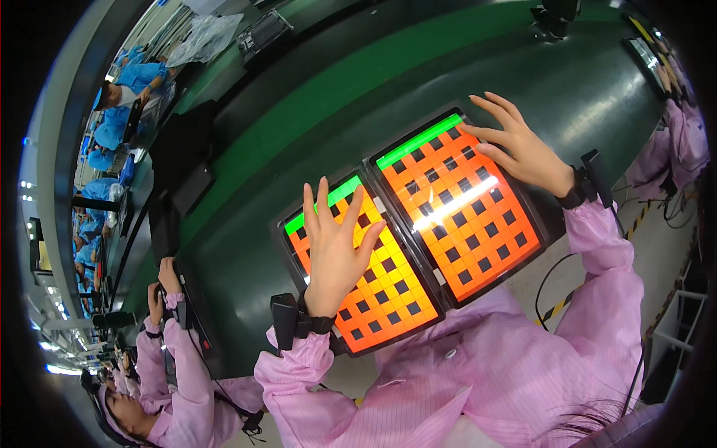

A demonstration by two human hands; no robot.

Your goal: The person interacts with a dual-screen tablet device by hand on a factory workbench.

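Two dark-framed tablets lie side by side on the green bench, both lit with an orange grid dotted with black squares and a green strip along the far edge. My left hand [334, 257] is over the left tablet [393, 302], fingers spread, hiding part of its grid; its fingertips appear near the green strip. At the far right corner of the right tablet [478, 243], my right hand [523, 149] is spread open, its fingers over the edge. Nothing is held in either hand. Whether the fingertips touch the glass I cannot tell.
Dark covers or bags [183, 160] lie on the bench to the left. Beyond are a clear plastic bag [205, 37] and a black device [263, 36]. A black stand [555, 19] is at the far edge. Co-workers sit at left [183, 381] and right [668, 142]. A cable [545, 287] hangs nearby.
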